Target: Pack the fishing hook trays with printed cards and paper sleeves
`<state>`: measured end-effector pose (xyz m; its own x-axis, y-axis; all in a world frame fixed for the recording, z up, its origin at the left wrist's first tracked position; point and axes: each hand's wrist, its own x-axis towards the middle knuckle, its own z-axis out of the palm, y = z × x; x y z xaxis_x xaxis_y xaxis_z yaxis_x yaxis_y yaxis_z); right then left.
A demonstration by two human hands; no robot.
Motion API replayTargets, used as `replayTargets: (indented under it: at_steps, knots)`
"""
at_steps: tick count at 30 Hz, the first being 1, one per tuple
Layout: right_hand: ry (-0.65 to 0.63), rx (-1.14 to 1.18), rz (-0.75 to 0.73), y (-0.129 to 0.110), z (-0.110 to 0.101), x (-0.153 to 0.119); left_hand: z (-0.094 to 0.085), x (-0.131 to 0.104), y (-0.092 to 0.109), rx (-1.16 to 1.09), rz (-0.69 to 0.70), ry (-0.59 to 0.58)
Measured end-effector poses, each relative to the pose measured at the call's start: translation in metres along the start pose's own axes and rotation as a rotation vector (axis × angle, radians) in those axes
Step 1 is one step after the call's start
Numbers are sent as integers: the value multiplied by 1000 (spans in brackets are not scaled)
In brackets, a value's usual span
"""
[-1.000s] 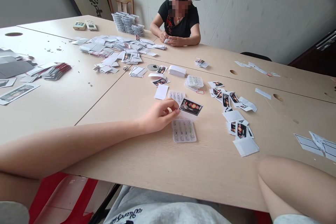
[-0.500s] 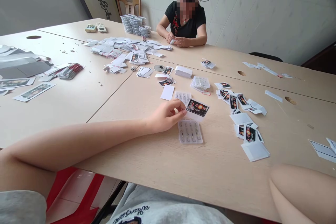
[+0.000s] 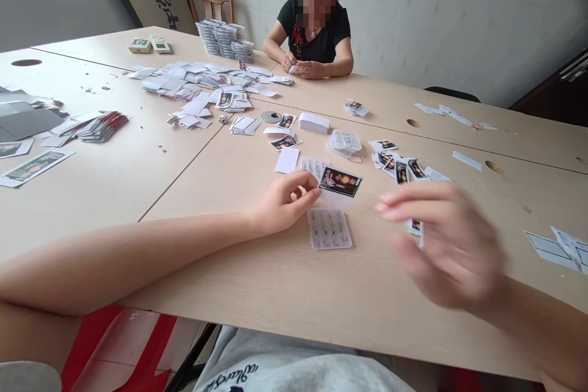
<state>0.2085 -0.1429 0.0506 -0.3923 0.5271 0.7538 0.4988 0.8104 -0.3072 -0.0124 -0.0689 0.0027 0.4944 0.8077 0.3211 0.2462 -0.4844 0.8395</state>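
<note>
Between the thumb and index finger of my left hand [image 3: 287,201] is a black printed card [image 3: 340,184] with a white lower edge. Just below it a clear plastic box [image 3: 329,228] with several hooks lies on the table. Another clear box [image 3: 313,166] is partly hidden behind the card and my fingers. My right hand [image 3: 452,239], blurred by motion, hovers at the right with thumb and fingers apart and nothing visible between them. It covers part of the scattered printed cards [image 3: 401,172].
Across the table [image 3: 257,282] sits a person [image 3: 316,33] handling something small. Stacked clear boxes [image 3: 344,142] and a white card stack [image 3: 314,122] stand mid-table. A large paper pile [image 3: 184,78], tall box stacks [image 3: 225,38] and two remotes [image 3: 160,44] lie farther left.
My right hand has come into view from the lower right, over the scattered cards. My left hand still holds the printed card. The whole view has shifted slightly.
</note>
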Motion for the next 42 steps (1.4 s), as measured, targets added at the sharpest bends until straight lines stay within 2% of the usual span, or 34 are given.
replayTargets:
  at_steps: [6, 12, 16, 28, 42]
  knots:
    - [-62, 18, 95, 28, 44, -2, 0, -3, 0, 46, 240, -25]
    - [-38, 76, 102, 28, 47, -4, 1, -6, 0, 108, 462, -72]
    - [-49, 129, 106, 25, 48, -3, 1, -6, 2, 102, 531, -117]
    - [-72, 151, 98, 27, 49, -6, 0, -5, 3, 96, 538, -172]
    - [-52, 251, 367, 29, 47, -2, 0, -6, 0, 30, 316, -111]
